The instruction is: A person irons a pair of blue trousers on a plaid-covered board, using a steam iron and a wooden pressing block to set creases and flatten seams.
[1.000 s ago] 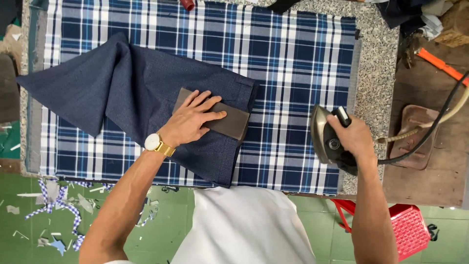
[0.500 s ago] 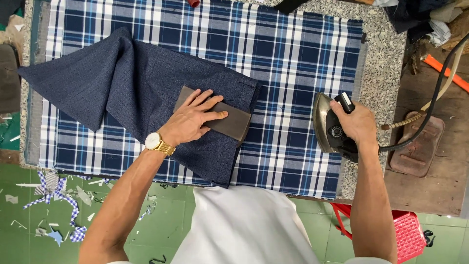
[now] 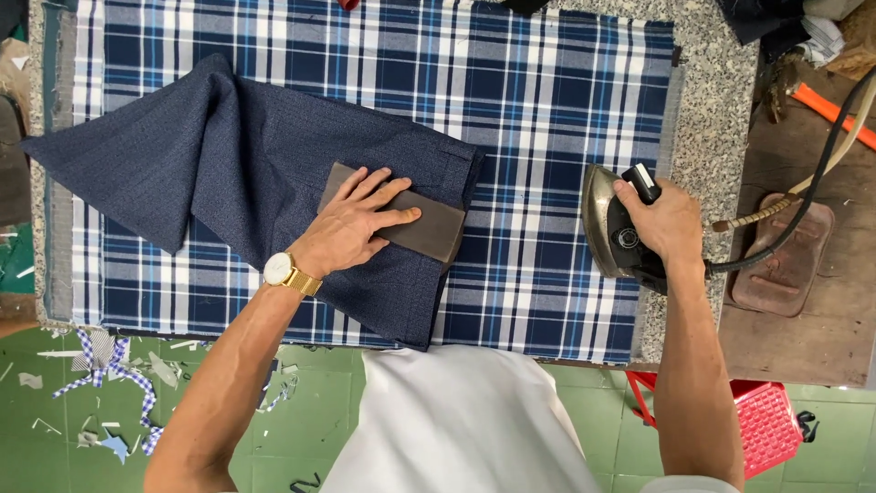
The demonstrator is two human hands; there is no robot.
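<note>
A dark navy cloth [image 3: 228, 173] lies folded on a blue and white checked cover [image 3: 547, 110] spread over the table. My left hand [image 3: 351, 224], with a gold watch at the wrist, presses flat on a brown rectangular block [image 3: 429, 228] that rests on the navy cloth's right part. My right hand [image 3: 666, 219] grips the black handle of a steam iron [image 3: 607, 224], tilted up on its side at the right edge of the checked cover, its metal sole facing left.
A speckled stone tabletop [image 3: 712, 119] shows right of the cover. A brown iron rest [image 3: 780, 256] lies on a wooden surface at right, with the iron's hose and cord running over it. A red plastic basket [image 3: 766, 424] and fabric scraps [image 3: 109, 365] lie on the green floor.
My right hand has carried the iron a little leftward, off the iron rest side and onto the edge of the checked cover. My left hand stays on the brown block.
</note>
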